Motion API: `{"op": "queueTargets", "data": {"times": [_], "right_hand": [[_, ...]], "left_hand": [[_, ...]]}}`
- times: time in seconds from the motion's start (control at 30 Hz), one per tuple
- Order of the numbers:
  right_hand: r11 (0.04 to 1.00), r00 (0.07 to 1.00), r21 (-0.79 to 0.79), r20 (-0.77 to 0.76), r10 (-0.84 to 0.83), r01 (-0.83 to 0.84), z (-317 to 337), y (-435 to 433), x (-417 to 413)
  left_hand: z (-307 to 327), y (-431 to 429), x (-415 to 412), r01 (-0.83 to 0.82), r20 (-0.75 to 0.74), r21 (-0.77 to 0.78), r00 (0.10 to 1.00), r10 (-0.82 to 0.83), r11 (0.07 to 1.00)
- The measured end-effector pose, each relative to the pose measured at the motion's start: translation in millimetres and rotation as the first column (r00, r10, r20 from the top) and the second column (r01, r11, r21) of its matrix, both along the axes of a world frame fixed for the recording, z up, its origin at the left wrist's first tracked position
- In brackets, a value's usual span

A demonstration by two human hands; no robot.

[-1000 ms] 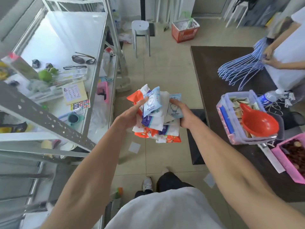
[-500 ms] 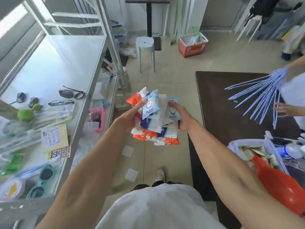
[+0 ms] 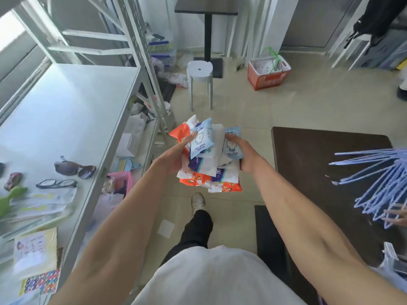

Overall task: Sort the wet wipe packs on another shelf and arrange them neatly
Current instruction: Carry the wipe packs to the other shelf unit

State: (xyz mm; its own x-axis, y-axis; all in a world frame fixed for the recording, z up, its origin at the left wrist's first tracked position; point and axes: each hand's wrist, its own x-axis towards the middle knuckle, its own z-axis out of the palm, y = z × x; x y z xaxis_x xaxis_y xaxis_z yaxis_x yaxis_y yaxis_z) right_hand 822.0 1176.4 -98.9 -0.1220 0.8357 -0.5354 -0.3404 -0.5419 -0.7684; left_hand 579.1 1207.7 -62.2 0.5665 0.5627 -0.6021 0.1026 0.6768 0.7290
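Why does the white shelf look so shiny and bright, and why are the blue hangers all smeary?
In the head view, window light washes out the white shelf top with glare; the blue hangers and the green toy near the edges are smeared by motion blur; the shelf posts lean and bend from the wide-angle lens; the wet wipe packs, held between the left hand and right hand, stay sharp enough to read.

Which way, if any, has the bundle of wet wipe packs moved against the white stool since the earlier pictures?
Yes. The bundle of wet wipe packs, held between the left hand and right hand, has come closer to the white stool, carried forward along the white shelf.
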Motion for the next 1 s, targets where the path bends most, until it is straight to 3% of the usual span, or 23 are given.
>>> {"op": "queueTargets", "data": {"times": [0.2, 0.43, 0.53, 0.77, 1.0], "right_hand": [[0.998, 0.997, -0.056, 0.079, 0.009, -0.005, -17, 135, 29], [0.998, 0.997, -0.056, 0.070, 0.028, -0.024, -10, 262, 42], [0.997, 0.996, -0.051, 0.060, 0.060, -0.057, -3, 310, 35], [0.944, 0.943, -0.048, 0.045, 0.330, -0.328, 9, 439, -20], [0.712, 0.711, -0.075, 0.044, 0.702, -0.698, 15, 554, -131]], "left_hand": [[-40, 140, 23, -0.071, 0.077, -0.054, 0.994, 0.075, 0.996], [-13, 257, 40, -0.017, 0.049, -0.069, 0.999, 0.020, 0.998], [-10, 296, 31, -0.067, 0.069, -0.087, 0.995, 0.073, 0.994], [-14, 359, -28, -0.327, 0.050, -0.110, 0.941, 0.334, 0.939], [-9, 371, -118, -0.650, -0.010, -0.126, 0.757, 0.654, 0.750]]}}
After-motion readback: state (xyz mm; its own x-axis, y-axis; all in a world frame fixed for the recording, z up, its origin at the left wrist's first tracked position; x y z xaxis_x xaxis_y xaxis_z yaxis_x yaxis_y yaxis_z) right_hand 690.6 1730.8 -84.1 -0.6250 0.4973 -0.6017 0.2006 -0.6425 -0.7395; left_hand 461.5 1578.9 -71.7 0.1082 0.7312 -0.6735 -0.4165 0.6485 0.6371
